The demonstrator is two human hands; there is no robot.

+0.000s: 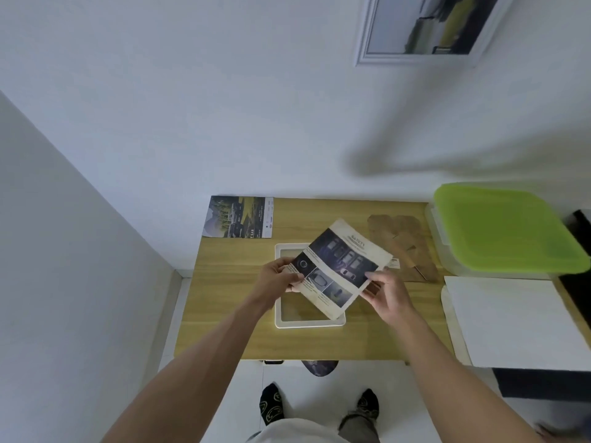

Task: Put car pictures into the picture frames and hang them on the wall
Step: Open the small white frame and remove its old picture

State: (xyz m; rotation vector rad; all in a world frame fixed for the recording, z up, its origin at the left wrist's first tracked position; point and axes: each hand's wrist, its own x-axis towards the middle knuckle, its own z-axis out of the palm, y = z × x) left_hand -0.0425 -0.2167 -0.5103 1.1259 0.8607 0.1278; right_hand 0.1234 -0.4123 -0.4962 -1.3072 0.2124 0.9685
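Now both hands pinch one sheet: the left hand (281,276) has its thumb on top and fingers (295,286) curled under the sheet's left edge, and the right hand (385,290) nips the right edge between thumb and fingers (371,275). Between them the car picture (340,270) is held tilted, printed side up, with dark photos of cars and blocks of text too small to read. Directly beneath the fingers a white frame (308,323) lies flat on the wooden surface (230,314), and the picture hangs over its upper right part, apart from it as far as can be told. Beyond the left fingers, at the far edge against the wall, lies a second car print (238,217). Beyond the right fingers sits a brown backing board (404,238). Farther right stands a clear box with a green lid (505,228), and nearer than that a white sheet (515,321). High on the wall, above the right fingers, hangs a framed car picture (428,27). Below the hands, socked feet (271,406) stand on the white floor.
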